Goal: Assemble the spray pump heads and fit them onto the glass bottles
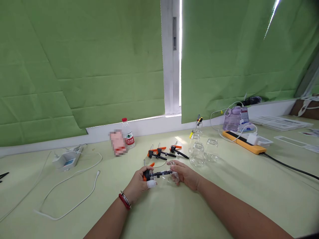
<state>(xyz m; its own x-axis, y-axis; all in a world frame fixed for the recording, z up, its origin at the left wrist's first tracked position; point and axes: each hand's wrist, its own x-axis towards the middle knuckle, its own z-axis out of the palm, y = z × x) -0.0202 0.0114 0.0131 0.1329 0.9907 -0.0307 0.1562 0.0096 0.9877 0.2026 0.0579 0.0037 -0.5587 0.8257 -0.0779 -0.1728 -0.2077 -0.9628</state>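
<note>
A clear glass jar (165, 179) lies sideways between my hands, low over the table. In its mouth at the left sits a black-and-orange top (147, 175) with a thin metal spout; its black stem runs inside the jar. My left hand (136, 186), with a white wrap on the thumb, is closed around the top and the jar's neck. Around the rounded base, the fingers of my right hand (187, 175) are closed. Beyond them lie several similar tops (161, 152) with orange levers and black stems. Several glass jars (198, 156) stand just to the right.
A water bottle (128, 134) stands at the back beside a blurred pink item (118, 142). White cables (72, 207) and a white power strip (69, 159) lie left. At right are an orange power strip (244, 142), a purple bottle (232, 119) and papers (279, 122).
</note>
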